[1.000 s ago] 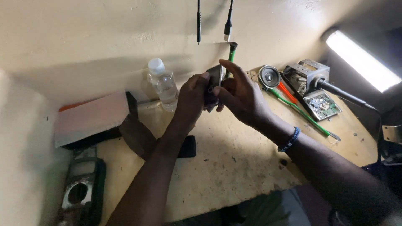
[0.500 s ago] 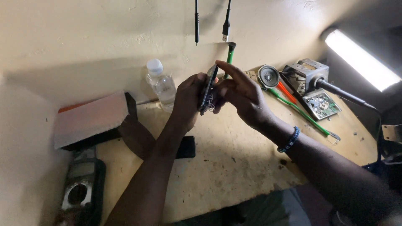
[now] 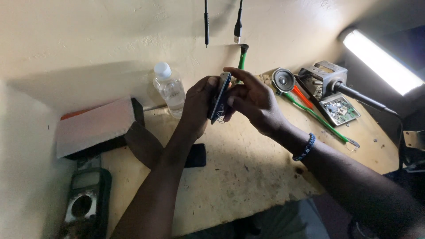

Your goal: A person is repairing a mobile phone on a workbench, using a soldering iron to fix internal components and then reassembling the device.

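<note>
Your left hand [image 3: 198, 106] and right hand [image 3: 252, 99] both grip a slim dark device [image 3: 220, 97] edge-on above the worn, speckled workbench [image 3: 248, 172], near the cream wall [image 3: 110, 40].

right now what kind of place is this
Probably a small electronics repair bench: both hands, left hand and right hand, hold a thin circuit board, with a multimeter, a loose speaker and a soldering iron on the worn table.

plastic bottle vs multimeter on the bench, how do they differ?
The plastic bottle is clear with a white cap; the multimeter is dark and opaque. The bottle stands upright by the wall; the multimeter lies flat at the near left edge. Neither is touched by a hand.
</note>
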